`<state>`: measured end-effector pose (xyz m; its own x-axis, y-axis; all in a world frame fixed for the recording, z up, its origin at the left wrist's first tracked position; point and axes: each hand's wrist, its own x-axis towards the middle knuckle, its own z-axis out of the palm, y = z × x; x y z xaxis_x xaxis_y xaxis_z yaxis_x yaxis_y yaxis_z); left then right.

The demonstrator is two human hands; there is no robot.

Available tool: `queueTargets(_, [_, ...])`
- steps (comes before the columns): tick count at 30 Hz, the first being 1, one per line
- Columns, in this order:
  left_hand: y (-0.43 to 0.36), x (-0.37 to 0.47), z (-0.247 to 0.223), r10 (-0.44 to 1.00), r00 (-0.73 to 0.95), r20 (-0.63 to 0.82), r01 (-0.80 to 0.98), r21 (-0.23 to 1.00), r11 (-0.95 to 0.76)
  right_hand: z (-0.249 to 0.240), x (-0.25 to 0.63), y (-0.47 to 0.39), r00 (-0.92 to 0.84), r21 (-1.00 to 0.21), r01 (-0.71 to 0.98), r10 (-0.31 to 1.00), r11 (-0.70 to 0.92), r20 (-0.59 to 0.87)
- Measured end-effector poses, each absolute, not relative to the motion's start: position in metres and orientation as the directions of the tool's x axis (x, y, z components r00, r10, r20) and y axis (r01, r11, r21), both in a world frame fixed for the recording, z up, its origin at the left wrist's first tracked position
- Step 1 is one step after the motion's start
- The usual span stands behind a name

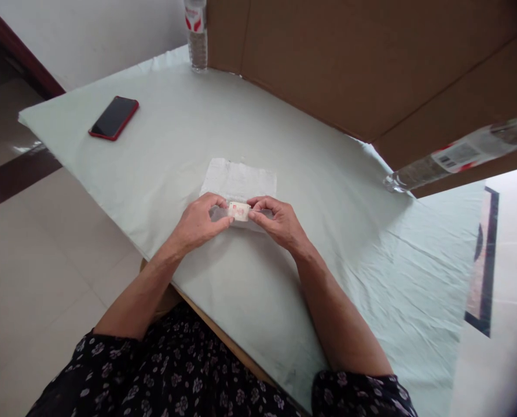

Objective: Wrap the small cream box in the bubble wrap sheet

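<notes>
Between my two hands is a small cream-coloured rectangular piece [239, 211] with red print on its face, too small to read. My left hand [200, 220] pinches its left edge between thumb and fingers. At the opposite edge, my right hand [279, 221] grips it the same way. A white tissue [241, 179] lies spread on the table beneath and beyond the hands. Part of the tissue is hidden behind the fingers and the held piece.
A pale green cloth [162, 156] covers the table. A phone in a red case [114, 118] lies at the far left. Behind stands a large cardboard panel [327, 63], with a clear bottle [196, 37] at its left end and another bottle [458, 153] at its right.
</notes>
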<state>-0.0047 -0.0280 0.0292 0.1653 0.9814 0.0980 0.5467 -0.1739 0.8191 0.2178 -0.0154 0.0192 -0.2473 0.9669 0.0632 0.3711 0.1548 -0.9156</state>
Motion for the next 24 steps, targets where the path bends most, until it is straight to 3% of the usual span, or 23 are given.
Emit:
queueTargets(9, [-0.022,0.011,0.018,0.990,0.091,0.108,0.307,0.943,-0.131,0.016,0.212,-0.017,-0.197,-0.938,0.314,0.977,0.146,0.086])
queueTargets(24, [-0.023,0.011,0.012,0.985,0.069,0.157,0.272,0.947,-0.170,0.016,0.209,-0.019,-0.157,-0.935,0.330,0.984,0.128,0.079])
